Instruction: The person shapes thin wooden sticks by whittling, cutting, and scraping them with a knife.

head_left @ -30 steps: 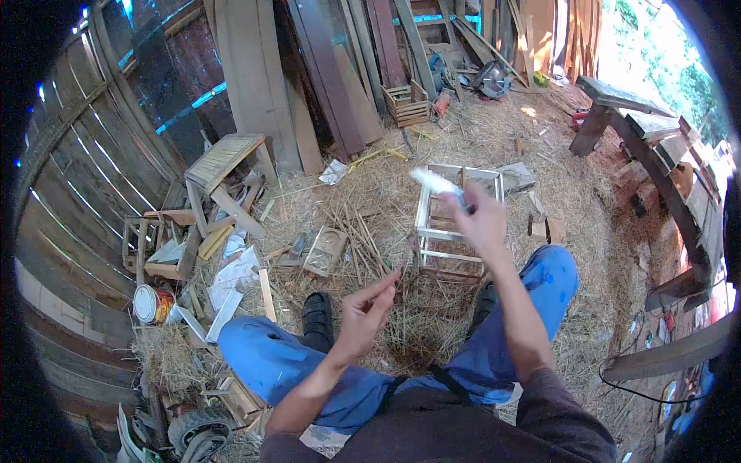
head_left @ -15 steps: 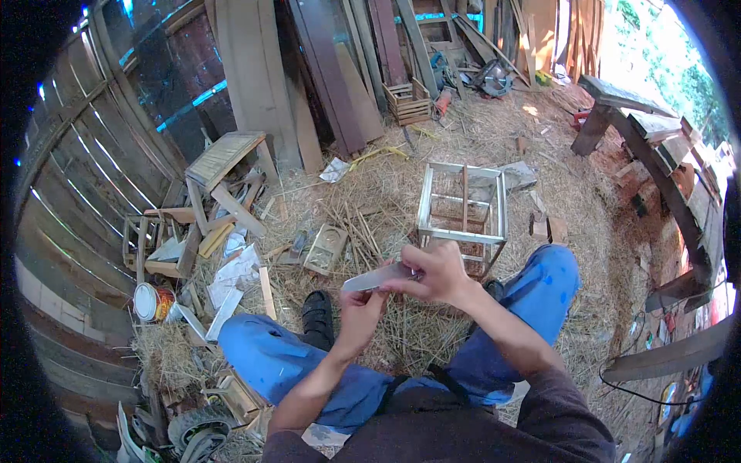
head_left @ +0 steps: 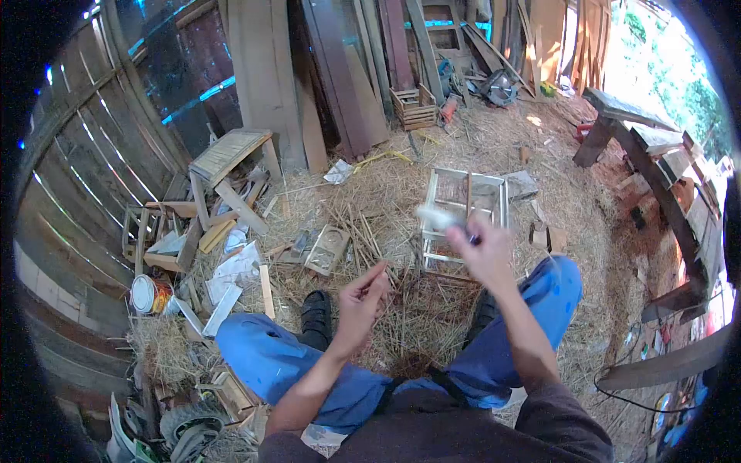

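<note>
My right hand (head_left: 489,251) is closed around the dark handle of a knife (head_left: 438,217). Its pale, broad blade is smeared by motion and points left, over the near side of a wooden frame (head_left: 429,202) on the floor. Lower and to the left, in front of my lap, is my left hand (head_left: 361,312). Its thumb and fingers are pressed together, and whatever may be between them is too small to make out. The two hands are apart. Beyond my left hand, thin sticks (head_left: 363,238) and a small pale wooden piece with openings (head_left: 327,250) lie on the straw.
At left stand a small wooden stool (head_left: 230,154), a paint can (head_left: 147,295) and scrap wood. Long boards (head_left: 262,69) lean at the back beside a slatted crate (head_left: 414,106) and a circular saw (head_left: 500,86). A heavy wooden bench (head_left: 656,166) runs along the right.
The knife was level between both hands. My right hand has carried it up and to the right, away from my left hand, which has stayed near its place and come off the blade.
</note>
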Tool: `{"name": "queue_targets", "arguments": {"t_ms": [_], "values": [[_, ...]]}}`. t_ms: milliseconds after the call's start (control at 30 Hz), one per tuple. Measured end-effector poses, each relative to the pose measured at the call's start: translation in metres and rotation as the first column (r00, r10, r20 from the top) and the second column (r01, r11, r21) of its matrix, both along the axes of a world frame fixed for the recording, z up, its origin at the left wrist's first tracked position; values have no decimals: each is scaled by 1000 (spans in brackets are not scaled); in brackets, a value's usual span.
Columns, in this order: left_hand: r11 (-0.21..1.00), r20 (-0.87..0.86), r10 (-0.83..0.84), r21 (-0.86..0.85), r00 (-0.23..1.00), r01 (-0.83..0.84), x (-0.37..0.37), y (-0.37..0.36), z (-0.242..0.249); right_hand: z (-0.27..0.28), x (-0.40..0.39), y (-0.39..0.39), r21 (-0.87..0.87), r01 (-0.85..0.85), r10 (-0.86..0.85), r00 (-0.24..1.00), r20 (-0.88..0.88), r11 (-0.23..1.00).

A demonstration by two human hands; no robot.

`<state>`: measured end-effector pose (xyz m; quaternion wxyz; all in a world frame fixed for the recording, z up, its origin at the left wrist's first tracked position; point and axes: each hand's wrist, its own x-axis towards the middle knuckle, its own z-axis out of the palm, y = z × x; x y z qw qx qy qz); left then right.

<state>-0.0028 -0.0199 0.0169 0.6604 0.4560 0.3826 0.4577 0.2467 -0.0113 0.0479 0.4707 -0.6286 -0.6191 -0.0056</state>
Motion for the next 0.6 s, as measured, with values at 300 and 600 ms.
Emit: {"name": "queue_targets", "arguments": {"t_ms": [300, 600], "values": [[997, -105, -9, 81, 994, 17, 3, 3, -16, -10, -52, -3, -75, -361, 368, 908, 198, 930], [967, -217, -41, 237, 975, 93, 5, -4, -3, -3, 7, 30, -5, 83, -83, 994, -78, 997]]}}
